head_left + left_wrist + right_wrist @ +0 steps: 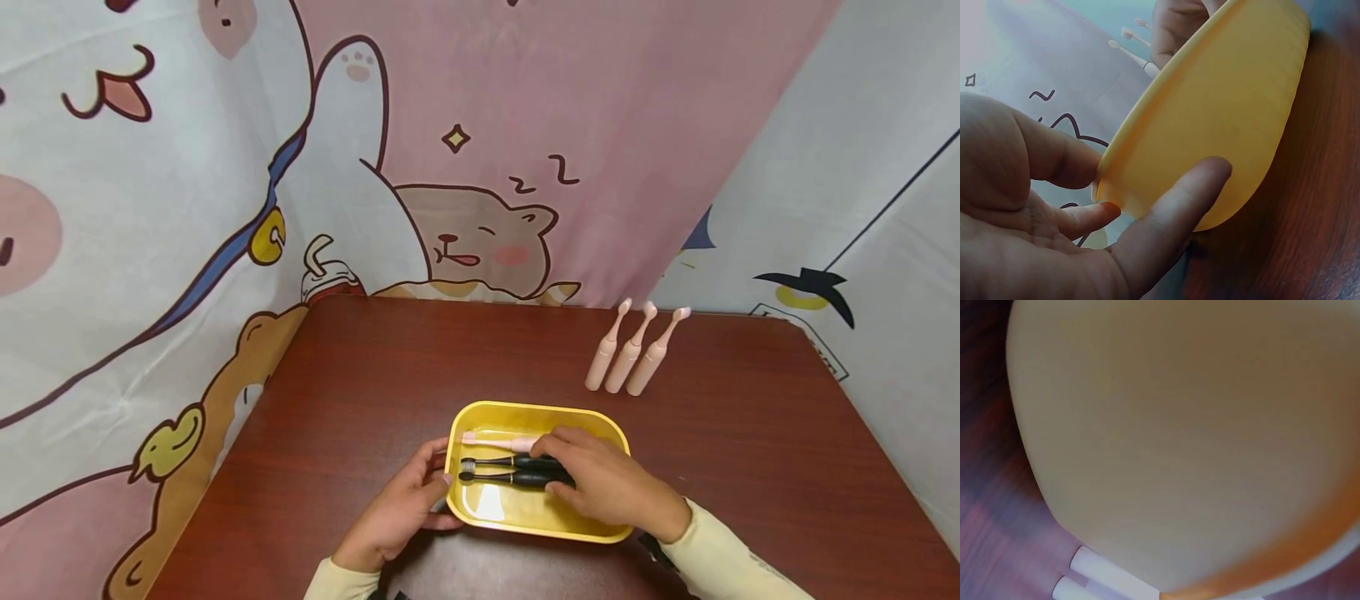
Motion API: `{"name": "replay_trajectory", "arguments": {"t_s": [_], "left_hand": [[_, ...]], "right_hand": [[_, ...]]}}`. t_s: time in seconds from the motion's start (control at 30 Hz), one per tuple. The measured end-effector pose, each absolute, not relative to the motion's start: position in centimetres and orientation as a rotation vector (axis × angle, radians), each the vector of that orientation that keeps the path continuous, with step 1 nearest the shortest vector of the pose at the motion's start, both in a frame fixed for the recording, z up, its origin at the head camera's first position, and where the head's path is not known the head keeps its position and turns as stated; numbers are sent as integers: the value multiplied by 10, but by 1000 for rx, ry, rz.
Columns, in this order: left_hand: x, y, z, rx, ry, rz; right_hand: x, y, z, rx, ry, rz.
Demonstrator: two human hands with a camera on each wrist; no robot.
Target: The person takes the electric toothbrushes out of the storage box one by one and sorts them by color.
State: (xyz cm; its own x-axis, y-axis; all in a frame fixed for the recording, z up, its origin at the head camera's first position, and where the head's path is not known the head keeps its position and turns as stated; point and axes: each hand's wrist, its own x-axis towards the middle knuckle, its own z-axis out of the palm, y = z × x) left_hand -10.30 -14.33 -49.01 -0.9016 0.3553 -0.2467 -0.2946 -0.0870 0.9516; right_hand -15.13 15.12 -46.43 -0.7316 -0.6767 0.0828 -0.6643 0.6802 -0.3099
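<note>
A yellow tray [540,529] stands on the table with a pink electric toothbrush [498,442] and two black electric toothbrushes [517,478] lying in it, heads to the left. My left hand [401,508] holds the tray's left end, thumb at the rim; the left wrist view shows fingers [1179,200] against its outer wall. Over the right half of the tray, my right hand [600,479] has its fingers and thumb curled about the black handles. It hides the handle ends. In the right wrist view the tray's outer wall [1179,425] blocks the fingers.
Several pink electric toothbrushes [626,362] lie side by side on the table behind the tray, to the right. The brown wooden table [360,400] meets cartoon-printed cloth [600,150] at the back and sides.
</note>
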Motion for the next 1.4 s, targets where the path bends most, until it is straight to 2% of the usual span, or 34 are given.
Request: {"name": "replay_trajectory", "arguments": {"t_s": [1.4], "left_hand": [[-103,-141,-490,36,1768,2041]], "right_hand": [[-154,146,-470,-1236,2870,-258]]}}
